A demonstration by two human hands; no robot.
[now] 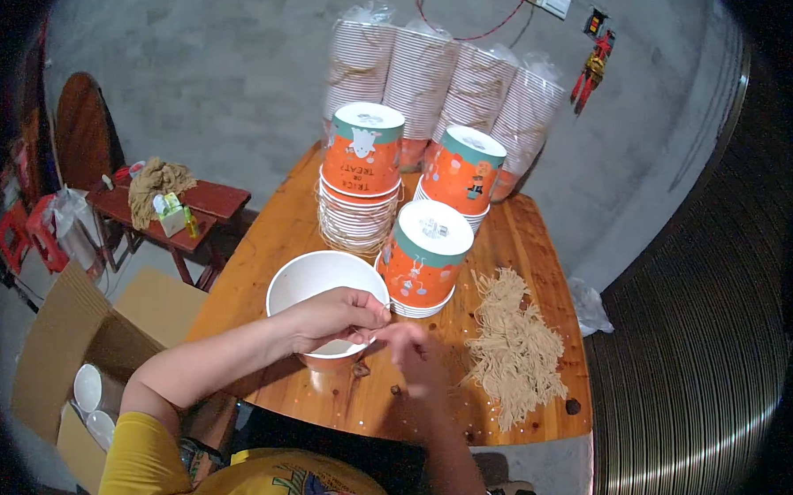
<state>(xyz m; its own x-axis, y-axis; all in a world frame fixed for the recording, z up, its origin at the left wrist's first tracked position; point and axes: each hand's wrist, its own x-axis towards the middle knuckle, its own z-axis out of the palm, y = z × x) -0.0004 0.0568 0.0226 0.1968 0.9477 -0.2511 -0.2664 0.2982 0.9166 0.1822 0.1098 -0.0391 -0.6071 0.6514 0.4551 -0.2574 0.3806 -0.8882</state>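
Note:
An upright paper bucket, white inside with an orange outer wall, stands near the front of the wooden table. Over its right rim is my left hand, thumb and fingers pinched together. What they pinch is too small to make out; a thin pale strand seems to show at the fingertips. My right hand is just to the right, close to the left fingertips and smeared by motion, so its grip is unclear. Right of it lies a loose heap of beige cords. Behind, an upside-down stack of orange and green buckets stands close by.
More upside-down bucket stacks stand further back, one with cords hanging round it. Tall plastic-wrapped stacks line the wall. An open cardboard box sits at left, a red bench beyond it. A ribbed shutter borders the right.

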